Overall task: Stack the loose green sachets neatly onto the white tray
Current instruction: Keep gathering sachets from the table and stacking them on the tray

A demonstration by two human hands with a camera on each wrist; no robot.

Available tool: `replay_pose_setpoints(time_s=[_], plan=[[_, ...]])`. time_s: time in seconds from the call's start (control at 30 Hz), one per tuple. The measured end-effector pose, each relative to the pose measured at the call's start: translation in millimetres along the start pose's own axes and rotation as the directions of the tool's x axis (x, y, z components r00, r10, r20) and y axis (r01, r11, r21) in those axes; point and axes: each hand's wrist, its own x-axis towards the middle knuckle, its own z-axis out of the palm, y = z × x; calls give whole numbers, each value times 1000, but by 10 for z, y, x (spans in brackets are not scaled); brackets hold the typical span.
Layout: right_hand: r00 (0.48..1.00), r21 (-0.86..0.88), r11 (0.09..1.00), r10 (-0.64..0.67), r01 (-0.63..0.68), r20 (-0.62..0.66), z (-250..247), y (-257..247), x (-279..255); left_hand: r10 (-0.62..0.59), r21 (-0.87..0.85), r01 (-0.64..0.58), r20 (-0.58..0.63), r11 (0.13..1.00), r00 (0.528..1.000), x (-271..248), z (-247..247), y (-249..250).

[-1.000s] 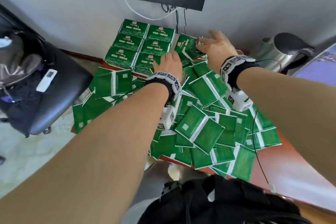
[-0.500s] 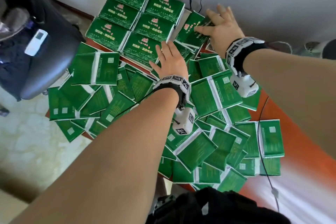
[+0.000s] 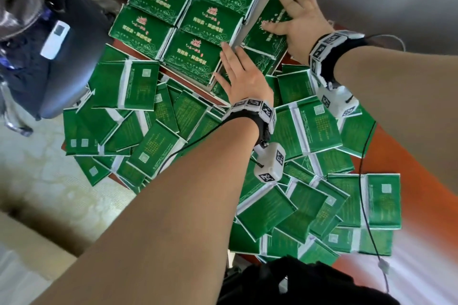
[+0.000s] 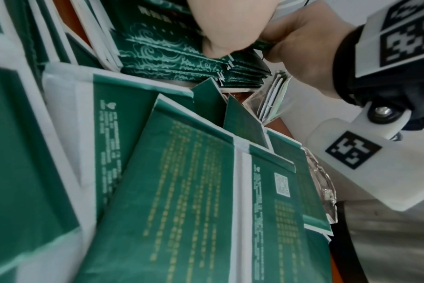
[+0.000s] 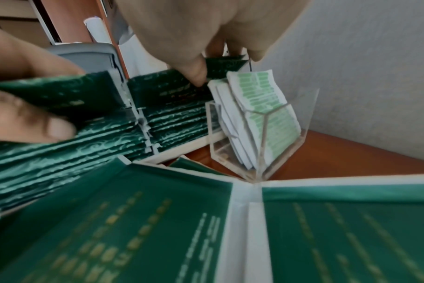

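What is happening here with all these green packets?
A person is stacking green sachets on a white tray at the far end of a reddish table. Neat stacks already stand there. The right hand lies flat on a tilted stack at the tray's right side, and the left hand presses against its near edge with straight fingers. Many loose sachets still lie scattered on the table.

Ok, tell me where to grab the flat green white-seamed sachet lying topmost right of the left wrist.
Probably pinch the flat green white-seamed sachet by its right edge, coming from the right: it lies flat atop the heap, and the left forearm crowds its left edge.
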Motion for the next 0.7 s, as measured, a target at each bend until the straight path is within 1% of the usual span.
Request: replay_pose_setpoints(time_s=[0.33,0.53,0.7], plan=[[1000,113,994,12,-15,28,26,48,19,74,84,-71,-24,994,997,-22,63,-60],[999,96,995,17,-20,37,48,21,62,87,89,-85,-19,992,996,75,72,-96],[999,77,997,14,-16,32,43,30,66,145,106,-145,3,984,989,114,37,-155]])
